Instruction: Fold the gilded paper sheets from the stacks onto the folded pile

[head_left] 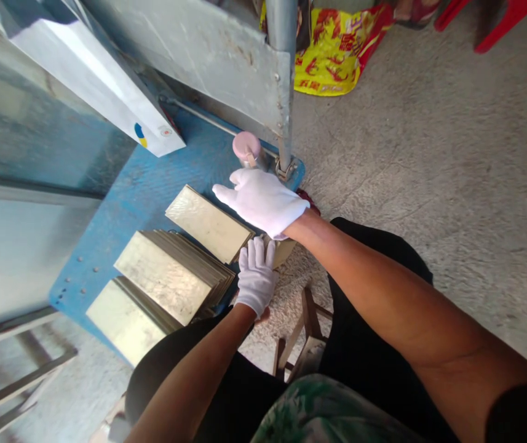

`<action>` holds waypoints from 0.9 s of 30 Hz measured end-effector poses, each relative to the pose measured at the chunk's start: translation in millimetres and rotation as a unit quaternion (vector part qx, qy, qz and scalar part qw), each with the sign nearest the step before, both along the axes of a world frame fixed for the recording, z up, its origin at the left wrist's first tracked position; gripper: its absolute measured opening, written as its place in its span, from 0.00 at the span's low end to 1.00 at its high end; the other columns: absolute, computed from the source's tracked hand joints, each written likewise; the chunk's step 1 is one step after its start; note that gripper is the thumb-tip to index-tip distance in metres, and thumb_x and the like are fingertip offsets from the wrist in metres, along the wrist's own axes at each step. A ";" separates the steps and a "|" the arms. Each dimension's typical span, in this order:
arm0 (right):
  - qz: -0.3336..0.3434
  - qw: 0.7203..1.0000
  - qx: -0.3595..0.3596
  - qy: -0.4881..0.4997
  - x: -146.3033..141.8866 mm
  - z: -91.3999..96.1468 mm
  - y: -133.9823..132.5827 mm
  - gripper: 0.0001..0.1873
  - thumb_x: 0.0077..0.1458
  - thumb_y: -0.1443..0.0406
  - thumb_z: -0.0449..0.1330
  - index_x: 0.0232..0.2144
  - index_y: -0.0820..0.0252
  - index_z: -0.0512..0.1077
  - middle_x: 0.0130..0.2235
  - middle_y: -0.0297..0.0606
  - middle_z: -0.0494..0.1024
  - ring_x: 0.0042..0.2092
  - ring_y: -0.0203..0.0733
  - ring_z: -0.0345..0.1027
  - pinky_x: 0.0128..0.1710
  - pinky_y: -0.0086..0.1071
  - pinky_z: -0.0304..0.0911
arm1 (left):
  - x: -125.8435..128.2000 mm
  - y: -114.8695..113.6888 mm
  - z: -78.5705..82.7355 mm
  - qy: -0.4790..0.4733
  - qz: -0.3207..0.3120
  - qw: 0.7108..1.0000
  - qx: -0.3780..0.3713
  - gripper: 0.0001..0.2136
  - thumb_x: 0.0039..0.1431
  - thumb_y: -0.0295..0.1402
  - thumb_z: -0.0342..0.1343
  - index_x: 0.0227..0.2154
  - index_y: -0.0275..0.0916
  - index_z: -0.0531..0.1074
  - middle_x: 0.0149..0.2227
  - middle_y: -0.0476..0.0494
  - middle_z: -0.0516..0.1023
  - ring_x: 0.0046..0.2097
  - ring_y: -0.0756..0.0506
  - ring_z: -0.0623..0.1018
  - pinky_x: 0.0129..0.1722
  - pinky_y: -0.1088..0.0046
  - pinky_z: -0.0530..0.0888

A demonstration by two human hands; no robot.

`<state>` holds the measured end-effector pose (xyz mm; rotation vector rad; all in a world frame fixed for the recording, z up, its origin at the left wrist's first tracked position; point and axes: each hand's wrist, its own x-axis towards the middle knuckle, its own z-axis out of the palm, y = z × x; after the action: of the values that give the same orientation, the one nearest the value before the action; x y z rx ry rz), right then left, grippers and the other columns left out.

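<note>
Both my hands wear white gloves. My right hand (263,200) lies flat, fingers stretched out, over the near end of a single brass-coloured plate (205,223) on the blue table (143,191). My left hand (256,275) is just below it at the table's edge, fingers straight and together, touching the end of a plate that is partly hidden under my right hand. A fanned stack of the same plates (171,274) lies to the left, with one more plate (122,320) beneath it near the table's front corner.
A pink cup (246,147) stands by a grey metal post (284,86) at the table's far corner. A white-and-grey machine housing (83,67) overhangs the table. A wooden stool (307,338) is between my knees. A yellow-red bag (337,49) lies on the concrete floor.
</note>
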<state>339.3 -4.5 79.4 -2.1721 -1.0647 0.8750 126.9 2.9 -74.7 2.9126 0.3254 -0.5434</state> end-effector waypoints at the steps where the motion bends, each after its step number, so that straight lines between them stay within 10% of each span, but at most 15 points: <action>1: -0.001 1.000 0.002 0.000 1.1 0.3 -1.0 0.19 0.67 0.57 0.47 0.44 0.66 0.70 0.37 0.46 0.74 0.38 0.41 0.67 0.40 0.33 0.58 | -2.3 -2.5 -6.1 0.003 0.011 1.000 0.005 0.34 0.60 0.28 0.54 0.67 0.33 0.48 0.69 0.27 0.40 0.68 0.29 0.36 0.67 0.44 0.45; 19: -0.019 1.000 0.009 -0.004 0.1 -8.4 1.1 0.21 0.67 0.53 0.47 0.39 0.64 0.70 0.35 0.45 0.75 0.40 0.42 0.68 0.40 0.33 0.59 | -15.0 -32.7 -33.8 -0.051 0.007 0.999 0.017 0.28 0.62 0.17 0.43 0.66 0.32 0.53 0.67 0.27 0.46 0.67 0.30 0.36 0.66 0.42 0.51; 27: 0.004 1.000 0.016 -0.006 2.1 -2.1 -3.8 0.19 0.68 0.56 0.45 0.41 0.63 0.70 0.38 0.45 0.74 0.39 0.41 0.68 0.39 0.33 0.59 | -20.6 -53.8 -39.1 0.006 -0.006 0.993 -0.119 0.30 0.62 0.19 0.45 0.66 0.43 0.55 0.67 0.31 0.49 0.68 0.32 0.48 0.64 0.48 0.59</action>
<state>341.4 -8.3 77.3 -2.1514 -1.0875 0.8438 106.3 -51.0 -113.8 2.6833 0.2275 -0.5609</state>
